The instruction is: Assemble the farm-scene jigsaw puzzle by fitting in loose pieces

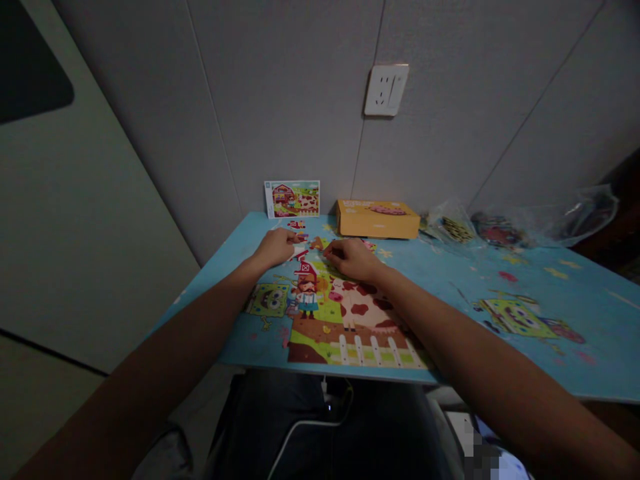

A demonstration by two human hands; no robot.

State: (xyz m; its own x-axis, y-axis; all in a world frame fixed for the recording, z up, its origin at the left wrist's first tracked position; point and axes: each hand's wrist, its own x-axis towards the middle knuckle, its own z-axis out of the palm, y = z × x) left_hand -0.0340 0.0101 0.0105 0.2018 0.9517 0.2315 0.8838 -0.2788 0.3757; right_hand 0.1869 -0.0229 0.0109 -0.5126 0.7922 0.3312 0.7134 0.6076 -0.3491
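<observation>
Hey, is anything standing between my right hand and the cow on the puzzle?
Nothing visible does. Your right hand is just beyond the cow, over the puzzle's far part. The orange box and picture card stand farther back by the wall, out of the way.

Smooth cardboard is seen in the box [379,221]; before it, matt card in the puzzle [350,320]; just right of it, clear, crinkled, glossy plastic in the bag [454,223]; above it, smooth plastic in the wall socket [387,91].
</observation>
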